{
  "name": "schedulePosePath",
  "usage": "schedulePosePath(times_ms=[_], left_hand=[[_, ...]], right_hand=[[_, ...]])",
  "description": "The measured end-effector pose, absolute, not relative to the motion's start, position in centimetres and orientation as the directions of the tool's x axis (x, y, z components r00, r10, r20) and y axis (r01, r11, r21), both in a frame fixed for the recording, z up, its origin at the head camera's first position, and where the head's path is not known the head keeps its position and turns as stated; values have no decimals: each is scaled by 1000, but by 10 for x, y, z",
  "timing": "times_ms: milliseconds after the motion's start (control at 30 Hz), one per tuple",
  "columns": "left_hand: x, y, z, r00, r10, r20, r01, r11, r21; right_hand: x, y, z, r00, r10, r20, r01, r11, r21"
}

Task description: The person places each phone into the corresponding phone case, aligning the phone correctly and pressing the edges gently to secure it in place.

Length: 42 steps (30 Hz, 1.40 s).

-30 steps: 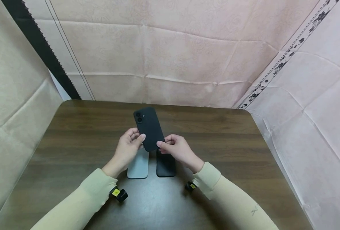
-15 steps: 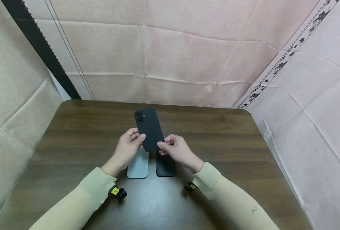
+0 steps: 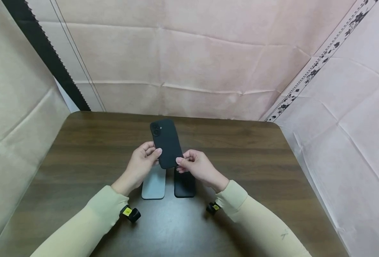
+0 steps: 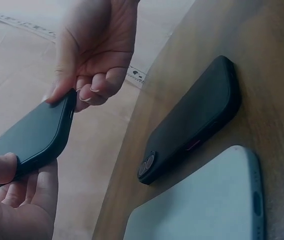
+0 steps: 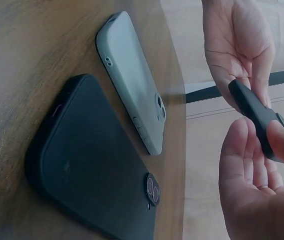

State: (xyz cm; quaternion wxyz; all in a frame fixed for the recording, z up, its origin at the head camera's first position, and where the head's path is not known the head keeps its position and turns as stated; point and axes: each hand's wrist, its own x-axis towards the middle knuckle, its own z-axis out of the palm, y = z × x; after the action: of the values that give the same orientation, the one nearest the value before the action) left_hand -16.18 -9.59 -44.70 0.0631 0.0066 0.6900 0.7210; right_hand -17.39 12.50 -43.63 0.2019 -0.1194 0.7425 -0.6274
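Observation:
Above the table, a phone in a black case [image 3: 168, 144] is held tilted, its camera corner at the upper left in the head view. My left hand [image 3: 139, 163] pinches its left edge, thumb on the back. With thumb and fingers, my right hand [image 3: 200, 167] grips the lower right corner. Below them on the table lie a pale blue-grey cased phone [image 3: 154, 185] and a second black-cased phone [image 3: 185, 186], side by side with a narrow gap. Their far ends are covered by the hands and the held phone in the head view; the right wrist view shows their camera lenses.
The brown wooden table [image 3: 90, 157] reaches back to a pale cloth backdrop [image 3: 208, 64]. More cloth hangs at the left and right sides. Each wrist carries a small black camera, such as the left wrist camera [image 3: 131, 214].
Both hands and the held phone have barely shifted, and the left forearm has drifted slightly to the left. The two phones on the table have stayed put.

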Motion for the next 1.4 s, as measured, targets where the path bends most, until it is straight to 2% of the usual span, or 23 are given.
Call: schedulePosePath(times_ms=[167,367,667,967,1133,1400], left_hand=[[-162,-97,-444,-990,111,-85,-92,-59,994],[-161,-97,-443,-987,134,-86,-94,-59,994],[-160,-98,-446,-985,149,-90,-98,-46,994],[-162,-100,-446,-983,159,-92,-96,-16,995],[-159,-98,-448,-979,181,-90,-83,46,995],[-155,-93,-453,-960,254,-115,-81,142,987]], right_hand=[[-174,126,-439,-889,-426,-165,113,144,-983],[-175,126,-437,-895,-430,-121,106,58,-993],[-175,127,-437,-887,-446,-123,94,86,-992],[-174,126,-441,-896,-431,-107,103,34,-994],[-176,128,-436,-918,-370,-144,133,54,-990],[-178,128,-435,-935,-330,-129,123,37,-992]])
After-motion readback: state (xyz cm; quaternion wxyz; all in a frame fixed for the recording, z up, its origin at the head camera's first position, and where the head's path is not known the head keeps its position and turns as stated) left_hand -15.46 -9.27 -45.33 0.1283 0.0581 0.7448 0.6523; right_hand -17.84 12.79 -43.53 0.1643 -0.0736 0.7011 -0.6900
